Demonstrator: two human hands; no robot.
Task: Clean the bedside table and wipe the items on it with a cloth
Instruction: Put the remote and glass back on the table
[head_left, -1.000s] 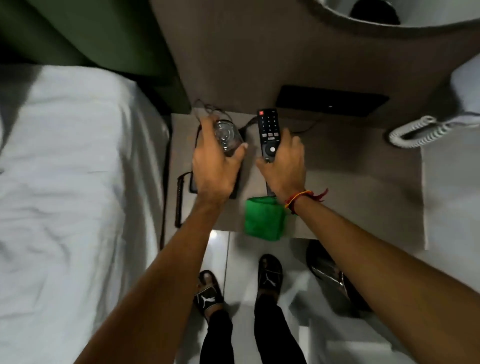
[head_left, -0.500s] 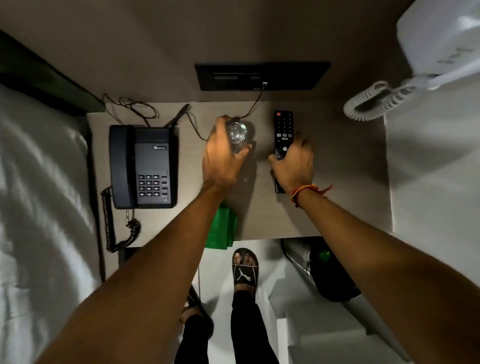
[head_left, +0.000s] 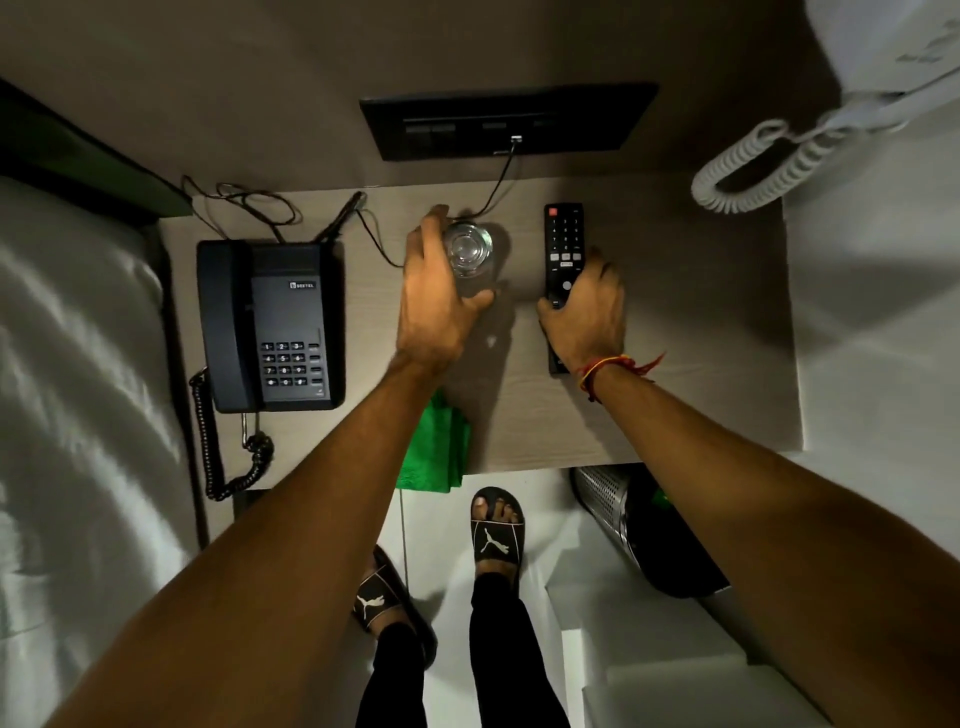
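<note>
We see left hand (head_left: 434, 306) fingers clamped on clear round glass (head_left: 467, 249) | right hand (head_left: 584, 317) fingers clamped on black oblong remote (head_left: 562, 244) | both unmoved on pale wooden counter (head_left: 701, 338) since before

Black phone (head_left: 270, 325), black remote (head_left: 562, 244) (red button), green cloth (head_left: 436, 452).

On the surface (head_left: 701, 338), the telephone (head_left: 272, 325) sits at the left, beside the bed (head_left: 78, 389). The glass (head_left: 470, 248) stands upright near the middle, toward the back, with the remote (head_left: 562, 244) lying to its right. The 2 hands are side by side: the left hand (head_left: 434, 306) wraps the glass, the right hand (head_left: 584, 312) lies over the remote's near half. The cloth (head_left: 441, 447) hangs over the front edge, under the left forearm. A bin (head_left: 618, 509) stands on the floor below the surface's right front.
</note>
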